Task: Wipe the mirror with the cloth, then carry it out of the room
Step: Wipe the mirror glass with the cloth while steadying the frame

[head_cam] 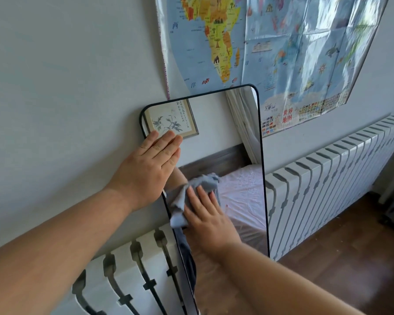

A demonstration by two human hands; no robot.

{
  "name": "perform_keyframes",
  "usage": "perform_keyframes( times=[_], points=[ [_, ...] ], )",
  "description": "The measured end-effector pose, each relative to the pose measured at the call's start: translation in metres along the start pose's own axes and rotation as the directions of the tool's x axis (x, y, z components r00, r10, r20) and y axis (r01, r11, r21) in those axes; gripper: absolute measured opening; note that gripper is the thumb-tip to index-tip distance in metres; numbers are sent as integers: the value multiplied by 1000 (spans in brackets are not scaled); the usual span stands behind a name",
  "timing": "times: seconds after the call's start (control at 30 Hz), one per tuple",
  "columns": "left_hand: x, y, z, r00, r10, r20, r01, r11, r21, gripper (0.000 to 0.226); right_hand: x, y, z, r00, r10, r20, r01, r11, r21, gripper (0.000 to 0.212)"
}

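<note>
Wall map [305,53]: 世界地图; cloth [180,201] on mirror [214,144].

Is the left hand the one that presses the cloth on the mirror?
No, the right hand presses the cloth on the mirror; the left hand lies flat on its upper left edge.

Bare left forearm [55,235], bare right forearm [287,278], smooth skin, thick fingers [166,142]
</note>
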State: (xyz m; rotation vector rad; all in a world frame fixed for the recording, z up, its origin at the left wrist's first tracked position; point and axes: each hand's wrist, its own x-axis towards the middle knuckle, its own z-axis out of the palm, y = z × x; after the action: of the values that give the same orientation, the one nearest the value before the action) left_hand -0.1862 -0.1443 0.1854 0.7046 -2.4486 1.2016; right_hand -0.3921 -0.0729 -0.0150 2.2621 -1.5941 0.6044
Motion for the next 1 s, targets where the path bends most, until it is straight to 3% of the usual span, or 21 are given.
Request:
perform_keyframes(
  times=[0.1, 0.17, 0.23, 0.3, 0.37, 0.47, 0.6, 0.67, 0.83, 0.9, 1.0],
  points=[
    [-1, 0, -1, 1000, -4, 10, 4, 1000, -8, 59, -40, -14, 27, 1000, -5, 28, 4, 999, 39, 80],
    [-1, 0, -2, 1000, -2, 12, 2, 1000, -8, 58, -32, -13, 23, 999, 29, 15, -30, 995, 95, 85],
    [-1, 1, -3, 1000, -4, 4, 4, 1000, -9, 59, -7, -1, 4, 995, 97, -26, -92, 987, 133, 91],
    [-1, 1, -2, 1000, -6, 0, 6, 1000, -9, 59, 20, 21, -18, 972, 224, -73, -206, 958, 199, 79],
    [-2, 1, 0, 1000, -8, 0, 8, 1000, -13, 60, 38, 47, -38, 915, 396, -74, -357, 882, 309, 69],
    [-2, 3, 1, 1000, -26, -1, 25, 999, -22, 60, 34, 75, -46, 757, 653, 17, -580, 660, 478, 62],
    [-2, 6, 2, 999, -37, 2, 37, 999, -19, 60, 3, 83, -29, 592, 794, 138, -692, 412, 593, 60],
    [-2, 7, 2, 999, -37, 1, 37, 999, -22, 60, -3, 77, -21, 617, 773, 150, -708, 462, 533, 56],
    [-1, 8, 3, 999, -41, 12, 41, 999, -15, 60, 34, 71, -43, 839, 542, -45, -488, 787, 377, 61],
    [-1, 9, 5, 999, -40, 8, 40, 999, -9, 60, 53, 76, -58, 858, 504, -103, -437, 819, 372, 64],
    [-2, 9, 7, 999, -42, -3, 42, 999, -10, 60, 62, 83, -63, 826, 550, -123, -455, 780, 430, 64]
  ],
)
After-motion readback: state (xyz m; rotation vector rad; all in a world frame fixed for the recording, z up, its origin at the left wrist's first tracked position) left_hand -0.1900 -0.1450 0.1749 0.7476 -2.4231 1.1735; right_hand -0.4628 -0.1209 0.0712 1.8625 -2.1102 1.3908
